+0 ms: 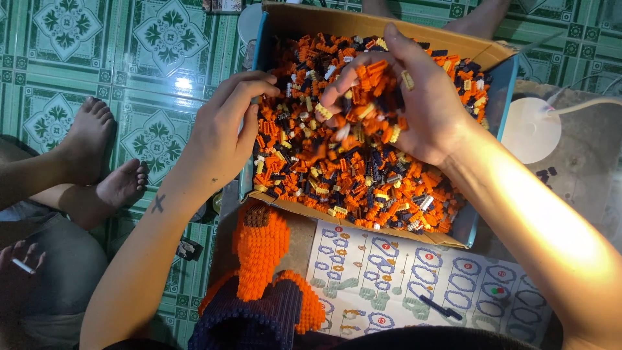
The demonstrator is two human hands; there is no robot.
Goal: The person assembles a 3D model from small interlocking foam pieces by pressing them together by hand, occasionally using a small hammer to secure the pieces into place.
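Cardboard box [285,19] sits on the green patterned tile floor [78,58], packed with tiny building bricks [363,175], mostly orange and dark navy, some yellow and white.

Right hand [414,97] is over the box's far-middle area, palm up and cupped, holding a scoop of orange bricks [376,91]; fingers curled loosely around the pile, a few bricks blurred just below it.

Left hand [223,133] rests on the box's left wall, fingers bent over the rim, tips touching the bricks at the left edge. It holds nothing I can make out.

Just beside the box's near edge: a partly built brick model [259,272], orange top on a dark navy base. To its right lies a printed instruction sheet [427,279], touching the box's near-right corner, with a dark pen-like object [440,308] lying on it.

White round disc [531,129] with a cable sits beside the box's right wall.

Another person's bare feet [103,162] are on the floor to the left, well apart from the box.
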